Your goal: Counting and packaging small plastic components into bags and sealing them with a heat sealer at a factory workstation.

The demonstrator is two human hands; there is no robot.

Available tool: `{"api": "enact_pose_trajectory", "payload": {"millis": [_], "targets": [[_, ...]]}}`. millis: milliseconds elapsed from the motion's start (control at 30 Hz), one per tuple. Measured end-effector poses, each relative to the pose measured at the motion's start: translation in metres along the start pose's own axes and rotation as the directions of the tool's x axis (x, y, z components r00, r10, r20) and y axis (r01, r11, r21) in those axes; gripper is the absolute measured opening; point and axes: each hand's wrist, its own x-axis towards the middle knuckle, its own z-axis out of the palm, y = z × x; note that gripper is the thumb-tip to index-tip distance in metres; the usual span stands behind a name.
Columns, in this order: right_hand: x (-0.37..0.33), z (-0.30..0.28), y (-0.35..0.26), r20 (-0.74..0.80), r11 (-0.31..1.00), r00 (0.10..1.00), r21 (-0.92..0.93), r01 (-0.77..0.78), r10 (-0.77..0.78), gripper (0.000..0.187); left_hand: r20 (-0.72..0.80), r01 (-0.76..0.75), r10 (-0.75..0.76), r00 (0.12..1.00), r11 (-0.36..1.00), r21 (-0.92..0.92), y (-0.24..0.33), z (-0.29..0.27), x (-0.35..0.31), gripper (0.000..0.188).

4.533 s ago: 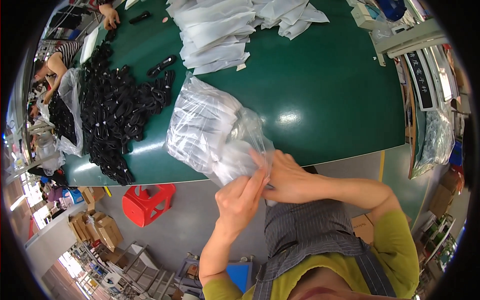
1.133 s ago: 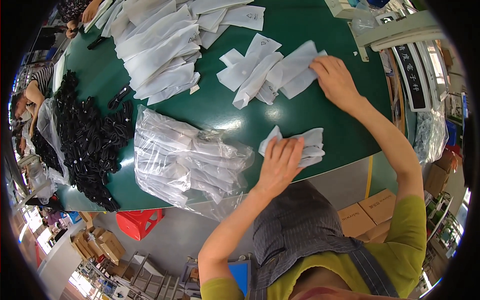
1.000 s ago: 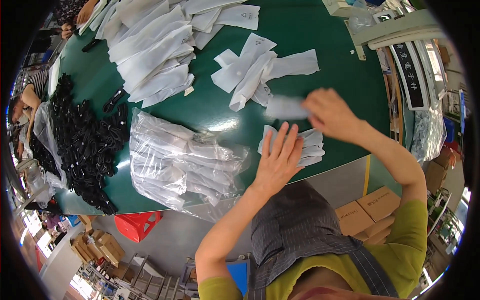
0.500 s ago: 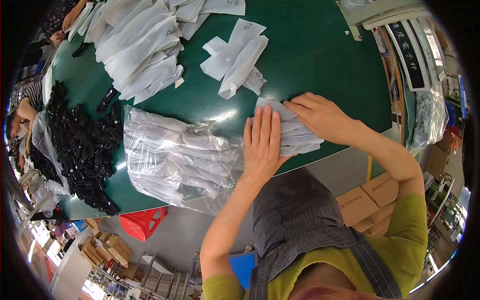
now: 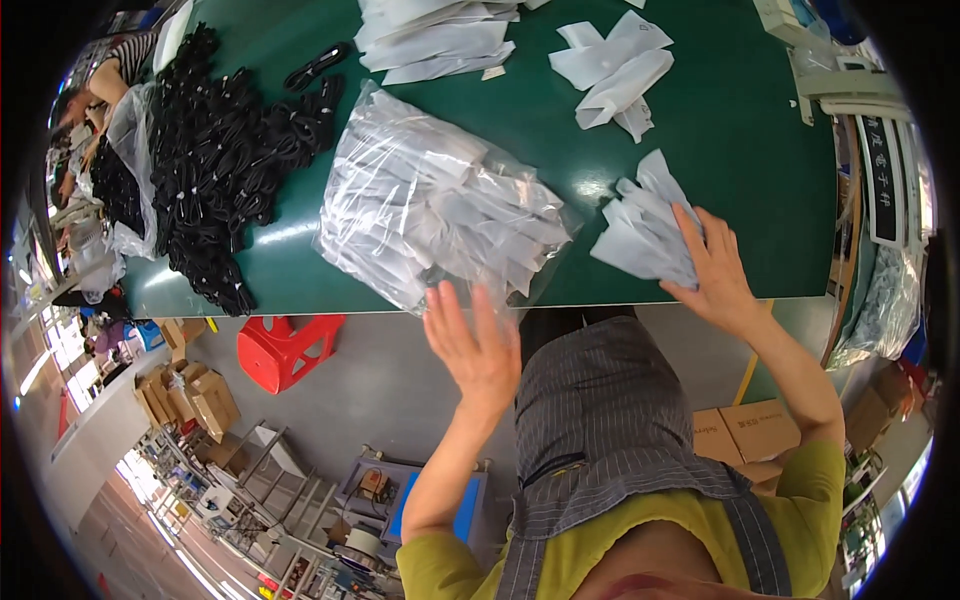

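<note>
My right hand (image 5: pixel 715 265) grips the right edge of a small stack of frosted white plastic sleeves (image 5: pixel 645 225), fingers over the top and thumb at the near side. The stack lies on the table, its sleeves fanned unevenly. My left hand (image 5: pixel 472 345) is open, slightly blurred, at the table's near edge. Its fingertips are by the lower edge of a large clear plastic bag (image 5: pixel 440 200) full of similar sleeves; whether they touch it I cannot tell.
Several loose sleeves (image 5: pixel 615 75) lie crossed beyond the stack, with a larger sleeve pile (image 5: pixel 435 40) at the back. Bundled black cables (image 5: pixel 215 150) cover the left of the green table (image 5: pixel 290 270). A red stool (image 5: pixel 275 350) stands below, with cartons (image 5: pixel 745 432) at right.
My left hand has left the sleeve stack and moved left toward the bag. The right hand stays at the stack, which has turned and spread. The whole view has shifted.
</note>
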Motion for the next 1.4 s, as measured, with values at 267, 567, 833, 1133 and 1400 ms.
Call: {"api": "enact_pose_trajectory", "payload": {"millis": [267,567,833,1133,1400], "targets": [[0.002,0.002,-0.126,0.282,0.939,0.94,0.33,0.093,-0.192,0.095,-0.143,-0.08,0.014,0.99,0.878,-0.471,-0.02,-0.04,-0.013,0.026],[0.102,0.061,-0.197,0.503,0.849,0.854,0.501,-0.167,-0.128,0.088,-0.241,-0.297,0.2,0.95,0.818,-0.492,-0.024,-0.051,0.013,0.027],[0.091,0.108,-0.152,-0.264,0.855,0.852,0.146,0.498,-0.452,0.065,0.025,-0.129,0.161,0.987,0.865,-0.485,0.009,-0.036,0.026,0.029],[0.183,-0.047,0.07,-0.382,0.876,0.808,-0.368,0.311,-0.448,0.05,-0.063,-0.268,0.272,0.96,0.831,-0.488,0.119,0.064,0.142,0.036],[0.157,-0.041,0.089,-0.157,0.946,0.94,-0.165,0.277,-0.303,0.068,-0.17,-0.348,0.321,0.932,0.923,-0.164,0.111,0.145,0.207,0.032]]}}
